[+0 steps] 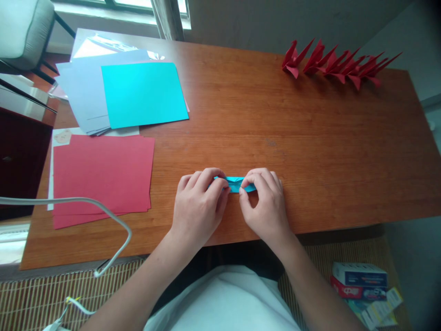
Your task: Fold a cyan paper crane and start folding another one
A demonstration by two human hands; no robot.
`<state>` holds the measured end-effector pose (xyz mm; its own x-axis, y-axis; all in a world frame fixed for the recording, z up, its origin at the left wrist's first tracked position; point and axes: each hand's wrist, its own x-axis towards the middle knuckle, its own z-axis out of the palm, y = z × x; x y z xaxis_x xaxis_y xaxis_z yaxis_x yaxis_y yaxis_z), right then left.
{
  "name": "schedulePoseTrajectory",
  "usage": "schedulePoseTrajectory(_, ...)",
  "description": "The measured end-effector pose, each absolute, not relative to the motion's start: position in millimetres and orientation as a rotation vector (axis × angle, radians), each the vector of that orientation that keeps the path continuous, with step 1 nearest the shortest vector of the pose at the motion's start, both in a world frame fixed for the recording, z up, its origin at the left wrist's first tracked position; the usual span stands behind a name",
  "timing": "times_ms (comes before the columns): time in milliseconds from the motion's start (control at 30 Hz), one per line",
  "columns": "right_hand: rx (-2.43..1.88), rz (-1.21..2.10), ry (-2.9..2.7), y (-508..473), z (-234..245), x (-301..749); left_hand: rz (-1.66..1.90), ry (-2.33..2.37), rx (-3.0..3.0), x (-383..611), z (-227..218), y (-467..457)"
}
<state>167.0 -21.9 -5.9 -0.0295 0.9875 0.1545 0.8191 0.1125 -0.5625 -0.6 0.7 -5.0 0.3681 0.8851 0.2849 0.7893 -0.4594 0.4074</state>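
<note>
A small folded piece of cyan paper point(234, 183) lies on the wooden table point(310, 151) near its front edge. My left hand point(199, 207) pinches its left end with curled fingers. My right hand point(265, 204) pinches its right end, thumb and fingers pressed on the paper. Only the middle of the folded piece shows between the two hands.
A cyan sheet point(143, 94) lies on a stack of pale blue sheets point(81, 99) at the back left. Red sheets point(101, 177) lie at the front left. A row of red folded paper cranes point(336, 64) stands at the back right. A white cable point(103, 216) hangs over the front left edge. Boxes point(361, 280) lie on the floor at right.
</note>
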Motion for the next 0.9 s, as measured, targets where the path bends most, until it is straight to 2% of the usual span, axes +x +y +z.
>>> schedulePoseTrajectory(900,-1.776,0.389,-1.932,-22.2,-7.1,165.2,0.649,1.603,2.397,8.5,-4.8,-1.0)
